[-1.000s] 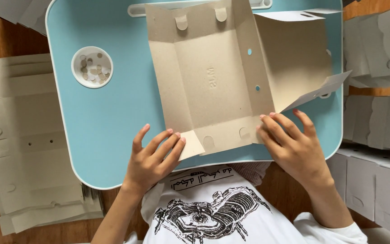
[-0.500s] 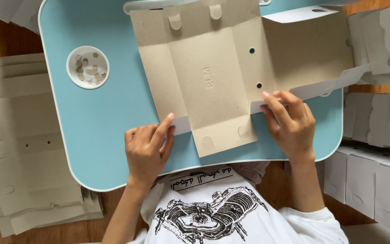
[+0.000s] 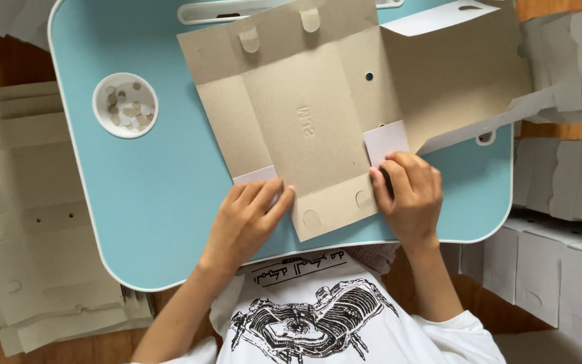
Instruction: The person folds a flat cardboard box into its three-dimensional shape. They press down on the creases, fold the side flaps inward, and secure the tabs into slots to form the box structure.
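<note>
1. At your far left, a stack of flat cardboard blanks (image 3: pixel 28 222) lay on the wooden floor, beside the light blue table (image 3: pixel 143 202).
2. A round white cup holder (image 3: pixel 125 105) set in the table held small pale discs.
3. Your left hand (image 3: pixel 249 217) had moved in from the table's near edge. Its fingers (image 3: pixel 274 199) lay flat and nearly closed together, pressing down a small white-faced flap (image 3: pixel 256 176) at the near left of the cardboard sheet (image 3: pixel 304 121); they gripped nothing.
4. The sheet lay unfolded across the middle of the table, creased into panels.
5. Your right hand (image 3: pixel 407 192) had come down to the sheet's near right corner. Its fingers (image 3: pixel 399 172) were curled over a second white flap (image 3: pixel 385 140), which half a second before had not been turned up. Both corner flaps now showed folded inward.
6. At your right, folded grey boxes (image 3: pixel 560 256) stood stacked.
</note>
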